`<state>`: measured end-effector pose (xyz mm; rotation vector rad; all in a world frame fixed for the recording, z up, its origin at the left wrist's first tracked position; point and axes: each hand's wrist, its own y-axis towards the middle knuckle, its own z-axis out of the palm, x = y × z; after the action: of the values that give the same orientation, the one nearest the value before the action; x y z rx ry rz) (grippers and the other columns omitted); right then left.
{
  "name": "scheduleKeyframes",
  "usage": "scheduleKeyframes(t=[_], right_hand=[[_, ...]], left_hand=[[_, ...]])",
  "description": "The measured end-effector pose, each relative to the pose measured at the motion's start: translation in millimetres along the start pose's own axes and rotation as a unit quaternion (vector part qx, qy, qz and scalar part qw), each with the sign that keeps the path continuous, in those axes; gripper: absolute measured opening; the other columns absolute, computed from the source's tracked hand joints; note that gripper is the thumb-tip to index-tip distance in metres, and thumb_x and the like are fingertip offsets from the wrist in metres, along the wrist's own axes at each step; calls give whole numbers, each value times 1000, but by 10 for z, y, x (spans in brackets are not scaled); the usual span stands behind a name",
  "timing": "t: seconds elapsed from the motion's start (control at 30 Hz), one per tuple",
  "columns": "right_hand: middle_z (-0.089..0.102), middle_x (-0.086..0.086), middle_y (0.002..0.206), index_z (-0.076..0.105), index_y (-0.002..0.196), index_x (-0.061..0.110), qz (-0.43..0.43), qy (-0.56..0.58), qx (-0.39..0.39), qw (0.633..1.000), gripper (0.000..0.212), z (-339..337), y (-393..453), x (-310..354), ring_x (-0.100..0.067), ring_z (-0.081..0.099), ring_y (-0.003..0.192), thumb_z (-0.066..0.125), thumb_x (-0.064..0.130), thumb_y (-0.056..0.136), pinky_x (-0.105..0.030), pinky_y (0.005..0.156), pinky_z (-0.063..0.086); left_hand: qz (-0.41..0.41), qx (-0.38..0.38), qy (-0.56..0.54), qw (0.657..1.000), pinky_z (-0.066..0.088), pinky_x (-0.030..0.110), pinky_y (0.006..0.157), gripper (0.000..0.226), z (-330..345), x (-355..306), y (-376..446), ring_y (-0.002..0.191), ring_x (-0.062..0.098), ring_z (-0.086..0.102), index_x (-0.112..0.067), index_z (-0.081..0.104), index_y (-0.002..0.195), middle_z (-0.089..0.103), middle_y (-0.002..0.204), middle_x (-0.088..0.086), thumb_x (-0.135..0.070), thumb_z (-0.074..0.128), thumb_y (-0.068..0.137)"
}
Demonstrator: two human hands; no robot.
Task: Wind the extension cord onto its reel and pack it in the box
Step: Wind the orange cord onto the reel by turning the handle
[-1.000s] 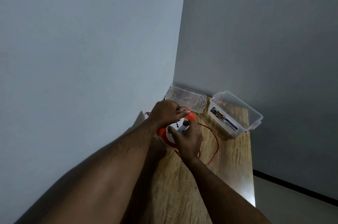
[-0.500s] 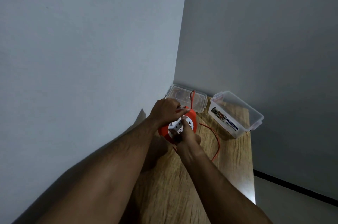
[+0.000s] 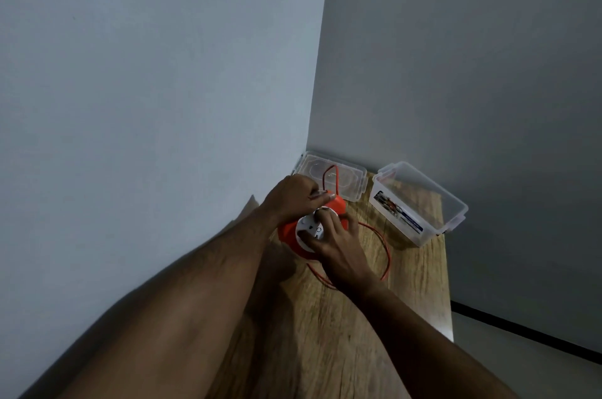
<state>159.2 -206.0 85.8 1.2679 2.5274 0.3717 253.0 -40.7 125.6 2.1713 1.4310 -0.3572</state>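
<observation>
Gripping the orange reel (image 3: 290,232) at its far rim, the left hand (image 3: 293,196) steadies it; right hand (image 3: 338,245) fingers curl on the white hub, while loose cord (image 3: 386,263) trailing right could snag, short of the box (image 3: 420,203)

Orange plastic reel (image 3: 288,231), clear glossy plastic box (image 3: 454,216), wood-grain table (image 3: 329,333).

Everything's packed into the corner where the two walls meet, a bit right of the frame's center. The table (image 3: 325,333) runs up from the bottom. The lid (image 3: 350,182) lies flat at its far end, with the box (image 3: 420,203) just right of it. The reel (image 3: 308,231) sits just below the lid, the left hand (image 3: 294,195) on its upper left, the right hand (image 3: 338,245) on its lower right. The cord (image 3: 386,255) loops on the table right of the reel, and another bit arcs over the lid.
</observation>
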Motion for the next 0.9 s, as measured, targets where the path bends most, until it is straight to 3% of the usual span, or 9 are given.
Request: scheduleKeyframes(t=[0.13, 0.3, 0.4, 0.5, 0.67, 0.8, 0.9], right_hand=[[47, -17, 143, 53, 138, 28, -29, -39, -7, 999, 69, 23, 25, -52, -35, 47, 134, 82, 39, 77, -63, 111, 33], [57, -16, 127, 69, 122, 26, -95, -63, -56, 992, 53, -2, 116, -134, -33, 59, 116, 83, 43, 74, -55, 104, 44], [66, -14, 112, 66, 128, 23, -89, -62, -30, 994, 68, 12, 166, -164, -31, 65, 102, 84, 47, 67, -49, 99, 49], [73, -11, 109, 61, 134, 22, -21, 7, -20, 1000, 73, 3, 200, -150, -30, 70, 97, 82, 42, 67, -46, 98, 51], [77, -6, 91, 69, 122, 18, 144, 157, -93, 973, 60, -11, 197, 10, -21, 74, 76, 89, 34, 67, -36, 74, 62], [77, 2, 102, 68, 123, 21, 262, 265, -100, 923, 53, 15, 182, 160, -9, 71, 83, 82, 41, 77, -29, 80, 60], [72, 11, 113, 67, 127, 24, 357, 365, -119, 852, 60, 34, 174, 262, -2, 69, 92, 84, 45, 73, -20, 83, 58]], left_hand=[[-4, 3, -5, 1000, 32, 17, 56, 49, 2, -2, -13, 56, 6, 53, -27, 46, 57, 52, 57, -8, -57, 60, 93], [-5, -2, 20, 1000, 39, 21, 60, 53, 40, 22, -10, 60, 8, 57, -17, 60, 64, 62, 64, -1, -61, 57, 93], [-10, -10, 26, 1000, 51, 28, 65, 59, 54, 30, -12, 62, 10, 62, -14, 69, 70, 66, 66, 1, -67, 53, 91], [-16, -20, 26, 999, 48, 26, 63, 61, 50, 18, -1, 62, 9, 61, -13, 69, 70, 67, 66, -1, -68, 53, 90], [-12, -23, 13, 1000, 32, 18, 58, 49, -7, -43, 16, 55, 3, 51, -27, 48, 58, 51, 59, -10, -59, 60, 92], [-6, -21, 15, 1000, 38, 19, 60, 51, 42, -37, 12, 57, 5, 54, -23, 55, 61, 57, 61, -7, -63, 57, 92], [-10, -27, 27, 999, 43, 25, 60, 58, 92, -4, 21, 58, 7, 56, -14, 62, 65, 61, 63, -1, -65, 55, 92]])
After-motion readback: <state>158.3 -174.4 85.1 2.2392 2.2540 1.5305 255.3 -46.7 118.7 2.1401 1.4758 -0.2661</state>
